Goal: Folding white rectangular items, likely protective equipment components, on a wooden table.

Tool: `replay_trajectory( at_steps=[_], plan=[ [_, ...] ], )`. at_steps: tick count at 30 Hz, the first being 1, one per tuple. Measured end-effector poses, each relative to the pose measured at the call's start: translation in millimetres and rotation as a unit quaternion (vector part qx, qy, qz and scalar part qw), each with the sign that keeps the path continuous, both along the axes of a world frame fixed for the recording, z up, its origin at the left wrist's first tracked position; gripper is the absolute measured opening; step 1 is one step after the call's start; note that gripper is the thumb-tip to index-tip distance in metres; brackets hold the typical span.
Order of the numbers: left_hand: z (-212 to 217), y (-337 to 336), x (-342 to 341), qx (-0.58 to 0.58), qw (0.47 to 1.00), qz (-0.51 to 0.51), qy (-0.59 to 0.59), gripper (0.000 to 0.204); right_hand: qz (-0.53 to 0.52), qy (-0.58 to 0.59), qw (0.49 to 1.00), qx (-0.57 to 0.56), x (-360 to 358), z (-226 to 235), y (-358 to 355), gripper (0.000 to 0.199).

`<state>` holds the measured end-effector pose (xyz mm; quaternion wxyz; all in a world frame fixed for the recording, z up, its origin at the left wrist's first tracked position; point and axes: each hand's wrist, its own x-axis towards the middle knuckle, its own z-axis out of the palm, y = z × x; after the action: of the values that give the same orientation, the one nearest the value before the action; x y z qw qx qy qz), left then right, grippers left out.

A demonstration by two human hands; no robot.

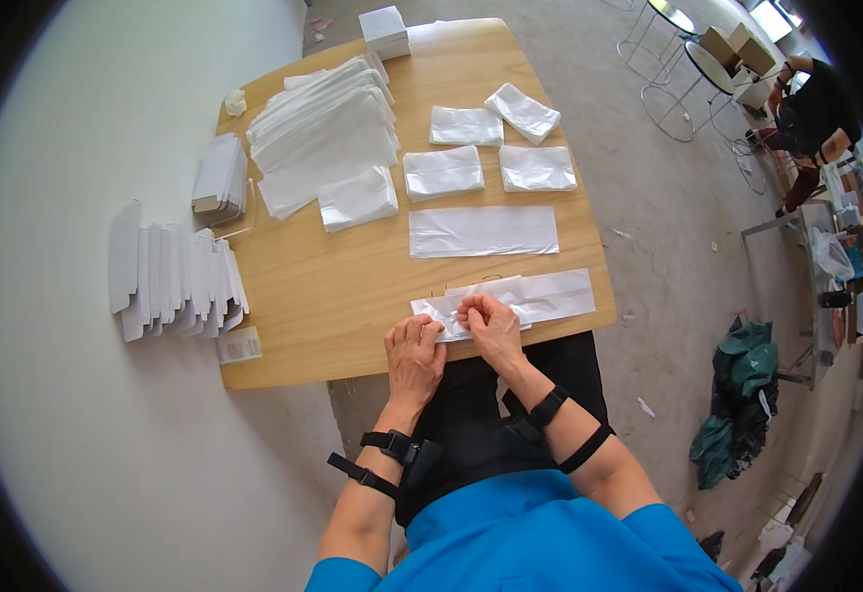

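Note:
A long, thin white sheet (562, 295), partly folded over at its left part, lies along the near edge of the wooden table. My left hand (416, 357) rests on its left end, fingers stretched out and lying flat. Beside it, my right hand (492, 331) has its fingers curled in a pinch on the folded part. Just beyond lies another flat white strip (484, 231). Farther back are folded white packets, among them one packet (443, 173) in the middle and another (537, 169) to its right.
A fanned pile of white sheets (328, 128) covers the table's far left. White cartons (170, 281) stand along the left edge, by the wall. A white box stack (384, 32) is at the far end. Right, a person (816, 118) is near a cluttered bench; green bags (737, 395) lie on the floor.

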<state>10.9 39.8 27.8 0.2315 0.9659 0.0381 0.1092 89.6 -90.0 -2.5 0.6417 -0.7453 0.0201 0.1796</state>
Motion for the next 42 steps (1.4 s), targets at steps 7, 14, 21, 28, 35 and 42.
replay_trajectory(
  at_steps=[7,14,21,28,35,42],
  plan=[
    [-8,-3,-1,-0.107,0.992,0.052,-0.03,0.016,-0.019,0.013,1.0,-0.02,-2,7,3,0.015],
    [-29,-11,3,-0.675,0.622,0.335,-0.212,0.011,-0.024,0.018,0.999,-0.037,0,17,8,0.016],
    [-4,-33,13,-0.601,0.732,0.263,-0.181,0.007,0.013,0.016,0.999,-0.032,6,13,-4,0.022],
    [16,-56,21,-0.326,0.939,-0.028,-0.106,0.013,-0.026,0.076,0.997,-0.022,18,62,-32,0.047],
    [12,-56,21,-0.143,0.986,0.019,-0.081,0.017,-0.067,-0.095,0.973,-0.198,26,34,-47,0.018],
    [-4,-44,25,-0.087,0.993,0.047,-0.07,0.017,-0.08,-0.107,0.966,-0.222,26,14,-49,0.015]
  ],
)
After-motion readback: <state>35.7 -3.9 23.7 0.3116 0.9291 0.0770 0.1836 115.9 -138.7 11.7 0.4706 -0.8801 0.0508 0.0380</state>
